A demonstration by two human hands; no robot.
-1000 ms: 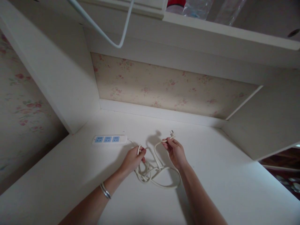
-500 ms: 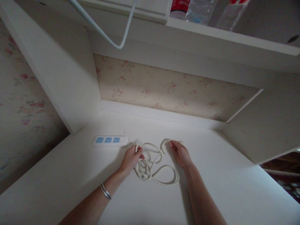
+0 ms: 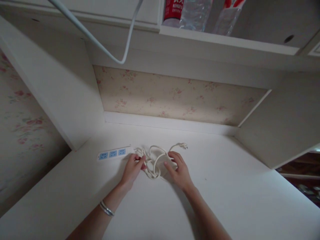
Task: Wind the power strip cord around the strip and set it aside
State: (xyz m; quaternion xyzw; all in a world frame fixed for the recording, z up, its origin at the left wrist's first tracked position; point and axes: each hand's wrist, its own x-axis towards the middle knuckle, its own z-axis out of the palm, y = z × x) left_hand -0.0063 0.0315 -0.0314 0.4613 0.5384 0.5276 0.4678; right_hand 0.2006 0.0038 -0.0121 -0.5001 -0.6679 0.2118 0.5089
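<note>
A white power strip [image 3: 107, 155] with blue socket faces lies on the white desktop to the left. Its cream cable [image 3: 155, 166] runs off the right end into a loose tangle of loops. My left hand [image 3: 132, 168] is closed on strands of that cable beside the strip, with a silver bangle at the wrist. Over the right side of the tangle, my right hand [image 3: 179, 171] has its thumb and fingers apart, close to a loop; whether it touches the cord is hard to tell. The plug [image 3: 183, 145] lies just beyond its fingertips.
Overhead is a cabinet shelf [image 3: 225, 40] holding a red-labelled bottle [image 3: 173, 11] and clear plastic containers. A pale bent rod or cord [image 3: 110, 55] hangs down at the upper left. Side panels and a floral-papered back wall [image 3: 175, 96] enclose the white desktop [image 3: 160, 206].
My right hand has left the plug end and moved left and nearer, opening its fingers. The right-hand loop has been drawn in, and the strip has tilted slightly. My left hand still grips the cable.
</note>
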